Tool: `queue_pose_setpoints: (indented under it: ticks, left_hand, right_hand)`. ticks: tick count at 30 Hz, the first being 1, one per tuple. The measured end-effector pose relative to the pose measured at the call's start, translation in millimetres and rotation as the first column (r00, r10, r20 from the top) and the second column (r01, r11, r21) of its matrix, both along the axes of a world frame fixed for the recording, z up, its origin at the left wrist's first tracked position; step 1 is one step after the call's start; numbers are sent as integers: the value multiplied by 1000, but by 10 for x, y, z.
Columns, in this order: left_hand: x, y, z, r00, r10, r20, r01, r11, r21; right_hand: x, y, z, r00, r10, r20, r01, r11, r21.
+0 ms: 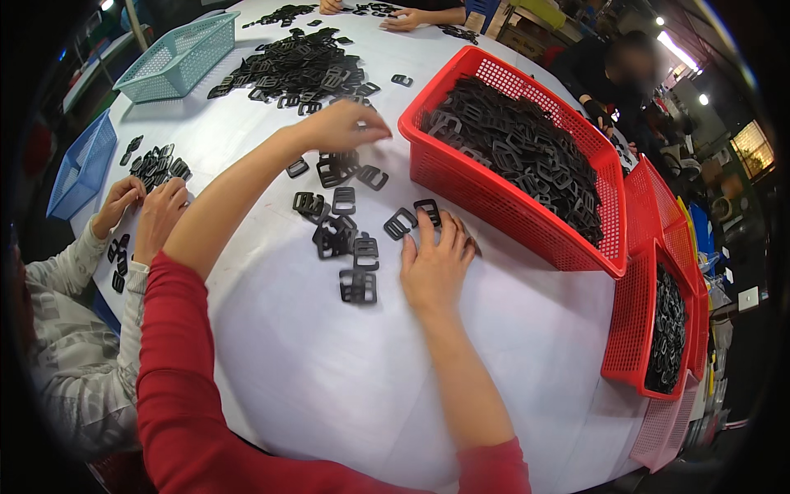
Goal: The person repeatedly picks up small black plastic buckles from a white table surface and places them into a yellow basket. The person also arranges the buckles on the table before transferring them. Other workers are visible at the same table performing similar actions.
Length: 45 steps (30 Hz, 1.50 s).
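My left hand is raised over the table between the big pile of buckles and the red basket. Its fingers are slightly blurred and bent, apart from one another, with nothing seen in them. My right hand lies palm down with its fingers spread, the fingertips touching a black plastic buckle. Another black buckle lies flat near its thumb. Left of that hand, loose black buckles are scattered and overlapping, with a few stacked at the near end.
A red basket full of buckles stands at the right, with more red baskets beyond its near end. The large buckle pile lies far left, near a teal basket and a blue basket. Co-workers' hands are at left and far side.
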<state>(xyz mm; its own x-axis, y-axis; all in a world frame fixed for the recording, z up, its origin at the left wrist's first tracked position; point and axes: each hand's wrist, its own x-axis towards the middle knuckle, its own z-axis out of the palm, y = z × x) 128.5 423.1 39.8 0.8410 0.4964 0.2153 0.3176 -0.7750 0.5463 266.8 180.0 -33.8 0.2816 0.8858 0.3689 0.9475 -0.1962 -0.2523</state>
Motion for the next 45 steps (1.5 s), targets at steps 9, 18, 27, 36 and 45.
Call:
queue_pose_setpoints:
  ticks: [9,18,27,36,45]
  left_hand:
    - [1055,1138,-458,806,493,-328,-326,832,449]
    - [39,763,-648,952,205,-229,-118,933,341]
    - [-368,-1168,-659,999,34,25,-37,986,159]
    - [-51,-2266,-543,983,-155,94,135,971,196]
    - [-437,-2870,104,902,140,408,-88,986,-144]
  right_hand:
    - [-15,2,54,997,71,-39,-69,996,62]
    - [31,3,-30,999,47,-14,-45,994,104]
    - [40,57,-122,993,117,8,-117,980,164]
    - [269,-963,23,964,204,-171,-162,959,234]
    - [261,-2746,329,955,247,-164,-238,968,75]
